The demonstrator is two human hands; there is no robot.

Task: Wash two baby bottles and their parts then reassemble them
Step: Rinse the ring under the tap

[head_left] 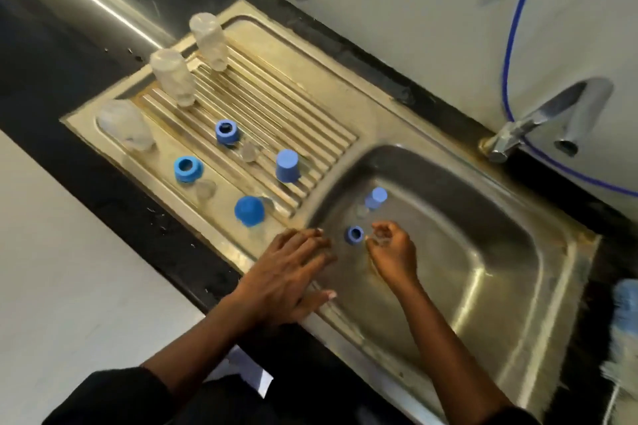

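Three clear bottles stand upside down on the drainboard (pixel 310 107): one at the back (pixel 209 41), one in the middle (pixel 172 78), one at the left edge (pixel 126 126). Two blue collar rings (pixel 226 131) (pixel 188 168), two blue caps (pixel 287 166) (pixel 249 211) and clear teats (pixel 249 151) (pixel 205 189) lie among them. In the sink basin (pixel 483 252) sit a blue cap (pixel 376 198) and a blue ring (pixel 355 235). My right hand (pixel 392 250) pinches a small clear teat (pixel 379 239) next to that ring. My left hand (pixel 293 272) rests flat on the sink's rim, fingers straight.
A steel tap (pixel 538 121) juts out over the basin's far right corner, with a blue hose (pixel 514 45) running down the wall behind it. A blue-white bottle brush (pixel 625 328) lies on the black counter at the right edge.
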